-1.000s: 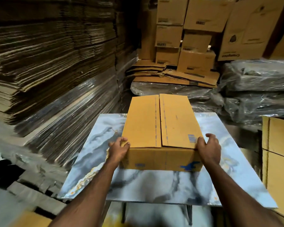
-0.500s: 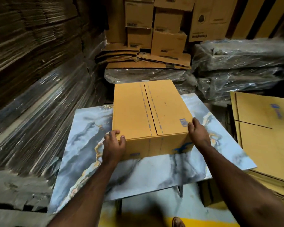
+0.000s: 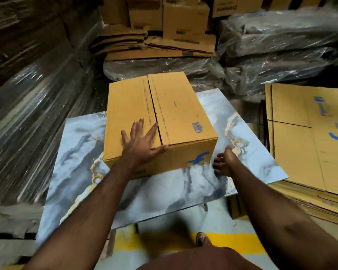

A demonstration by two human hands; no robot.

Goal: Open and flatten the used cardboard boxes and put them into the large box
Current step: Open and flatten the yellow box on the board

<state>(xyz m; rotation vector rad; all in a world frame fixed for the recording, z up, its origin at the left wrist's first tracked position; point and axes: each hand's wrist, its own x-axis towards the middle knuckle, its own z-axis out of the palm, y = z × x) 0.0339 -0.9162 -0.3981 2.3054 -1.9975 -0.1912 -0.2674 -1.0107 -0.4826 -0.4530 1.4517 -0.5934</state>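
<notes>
Since half a second ago the left hand (image 3: 142, 145) has left the box's near left corner and come up onto its top, and the right hand (image 3: 225, 162) has let go of the right side and dropped low by the near right corner.

The left hand's fingers are spread straight and press flat on the lid of the box (image 3: 160, 121), with the forefinger beside the middle seam and the thumb hooked over the near top edge. The box stands closed on the marbled table (image 3: 82, 152), under those fingers and to the left of the right hand. The right hand's fingers are loosely curled and blurred; whether they touch the box I cannot tell, and they hold nothing.

The box looks empty and light, with stiff walls that bend only at the creases. The best hold, I judge, is at the seam, fingertips prising one flap up. At far right lies a stack of flattened cardboard (image 3: 304, 145).
</notes>
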